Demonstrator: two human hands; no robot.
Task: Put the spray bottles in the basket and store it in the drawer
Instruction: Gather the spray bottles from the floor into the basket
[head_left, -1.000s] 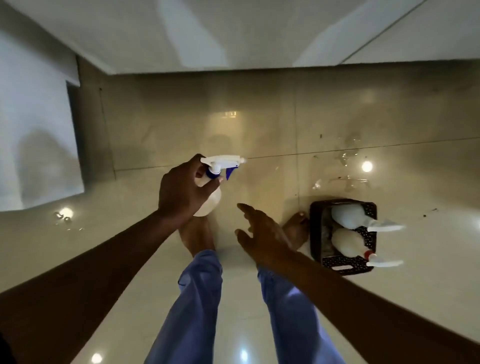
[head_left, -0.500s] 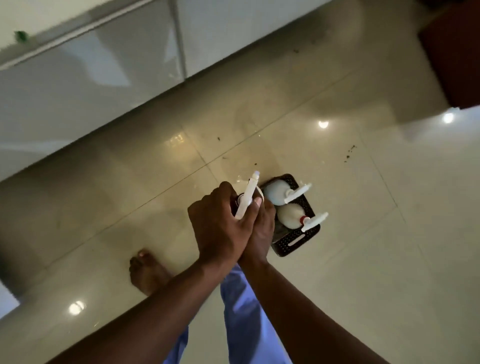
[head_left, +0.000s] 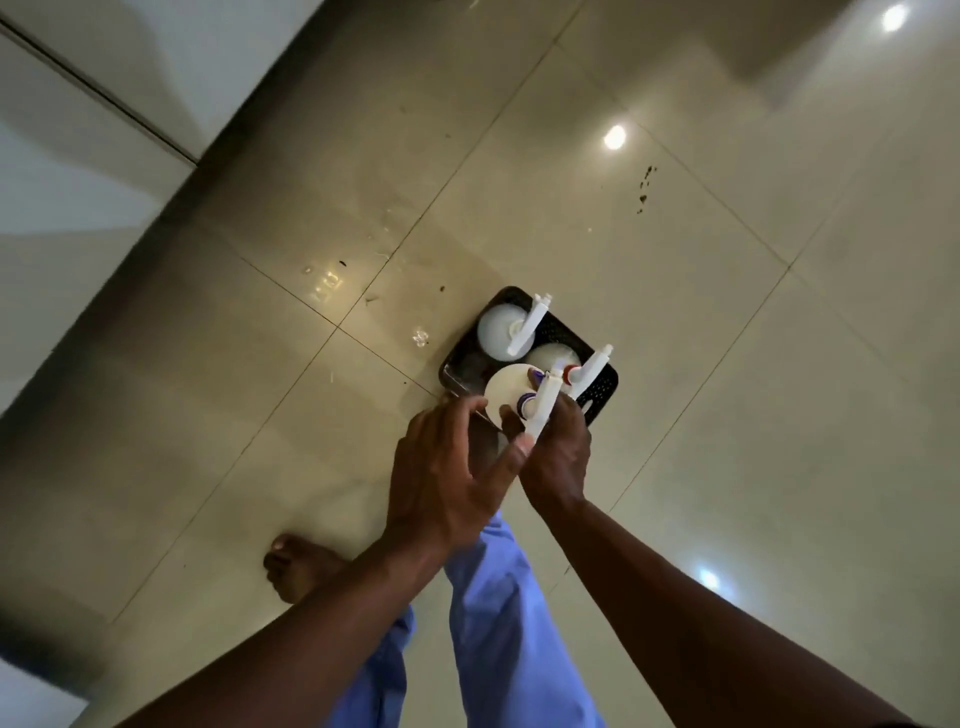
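A black perforated basket (head_left: 605, 387) sits on the tiled floor. Two white spray bottles stand in it: one at the far end (head_left: 497, 326), one with a red collar (head_left: 551, 356). A third white spray bottle (head_left: 506, 391) with a blue collar hangs over the basket's near end, partly inside it. My right hand (head_left: 558, 457) grips this bottle around its neck and trigger. My left hand (head_left: 447, 478) is just left of it with fingers spread; only the thumb tip touches the end of the sprayer head.
White cabinet fronts (head_left: 78, 130) run along the upper left. My bare foot (head_left: 296, 566) and blue trouser legs (head_left: 498, 597) are below the hands. Dark specks (head_left: 644, 187) lie on the glossy tiles to the upper right.
The view swung toward the basket. The blue-collared bottle went from my left hand to my right and came down over the basket. My left hand has opened off it.
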